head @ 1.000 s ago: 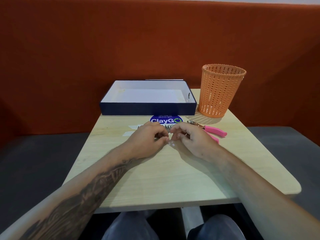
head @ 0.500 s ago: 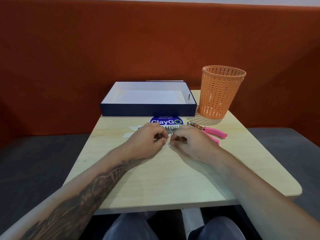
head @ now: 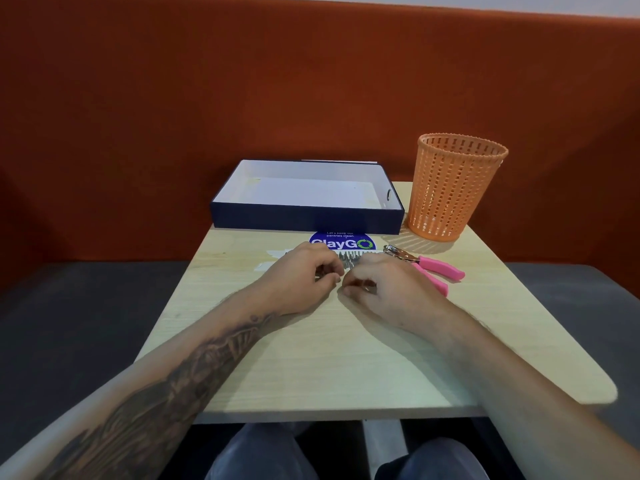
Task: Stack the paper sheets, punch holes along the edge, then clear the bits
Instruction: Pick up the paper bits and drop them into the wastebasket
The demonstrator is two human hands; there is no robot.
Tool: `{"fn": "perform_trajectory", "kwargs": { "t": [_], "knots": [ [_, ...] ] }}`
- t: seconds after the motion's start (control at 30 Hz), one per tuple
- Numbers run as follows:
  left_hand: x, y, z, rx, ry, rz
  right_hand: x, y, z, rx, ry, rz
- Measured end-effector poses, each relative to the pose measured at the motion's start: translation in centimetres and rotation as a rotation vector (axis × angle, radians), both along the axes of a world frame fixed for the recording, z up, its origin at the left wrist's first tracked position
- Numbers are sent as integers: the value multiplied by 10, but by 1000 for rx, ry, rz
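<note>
Two hands: one left hand [head: 298,275], one right hand [head: 388,287]. One tabletop [head: 311,368], bearing one open navy box [head: 304,219], one orange basket [head: 450,188], one pink-handled hole punch [head: 440,269] and one round blue sticker [head: 341,241]. White paper pieces [head: 275,254]: two show, any others hidden behind the hands

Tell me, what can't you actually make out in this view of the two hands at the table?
Head view only:
- What the left hand and right hand pinch, if anything: their curled fingers hide it.
- The paper sheets: mostly behind the left hand.
- The grey ridged thing between the hands: too blurred to identify.
- The orange basket: its wall hides the bottom inside.
- The blue sticker: lower part covered by the hands.
</note>
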State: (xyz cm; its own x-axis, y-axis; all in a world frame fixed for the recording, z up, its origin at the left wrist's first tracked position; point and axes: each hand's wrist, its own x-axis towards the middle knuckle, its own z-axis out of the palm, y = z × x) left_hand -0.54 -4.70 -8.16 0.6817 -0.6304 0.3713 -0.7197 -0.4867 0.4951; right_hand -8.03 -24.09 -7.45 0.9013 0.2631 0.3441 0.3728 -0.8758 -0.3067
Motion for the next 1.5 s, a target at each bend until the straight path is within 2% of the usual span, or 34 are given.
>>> {"fn": "perform_trajectory", "kwargs": {
  "t": [0.17,0.37,0.57,0.7,0.93,1.1,1.23,1.37,1.5],
  "knots": [
    [0,1,0,21,-2,-8,-1,-2,2,18,1,16],
    [1,2,0,36,-8,7,-2,2,6,-66,35,30],
    [-1,4,2,63,2,12,-2,-6,14,29,65,-32],
    [-1,4,3,56,0,11,-4,0,20,-59,111,-65],
    [2,6,3,54,4,18,-4,29,29,-300,106,-276],
    [4,7,0,47,19,17,-7,42,29,-341,131,-328],
    [3,8,1,47,18,5,-7,41,25,-365,84,-287],
    [1,7,1,48,9,-1,-7,32,15,-253,93,-204],
    [0,6,1,43,6,-18,-7,9,2,59,130,-253]
  ]
}}
